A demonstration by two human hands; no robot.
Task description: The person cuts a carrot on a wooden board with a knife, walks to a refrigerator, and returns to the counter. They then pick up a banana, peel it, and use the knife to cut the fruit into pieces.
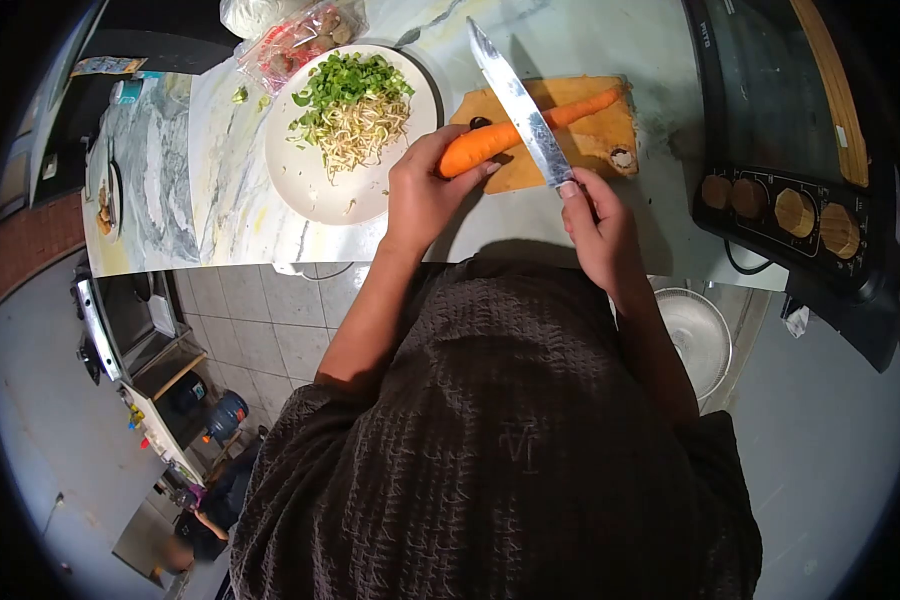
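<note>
1. Carrot (467, 152): located at upper centre of the frame, above the cutting board (600, 132) on the surface (235, 195). Contact with the board cannot be confirmed.
2. Orientation: long axis slants from the thick end at lower left to the tapered tip, which points upper right.
3. Left hand (418, 195): fingers pinch the thick end.
4. Right hand (605, 235): fingers wrap the handle of the knife (518, 98); blade crosses the carrot, point towards upper left.
5. Hazard: the round, smooth side may let the carrot roll or the blade skid, cutting the left fingers.
</note>
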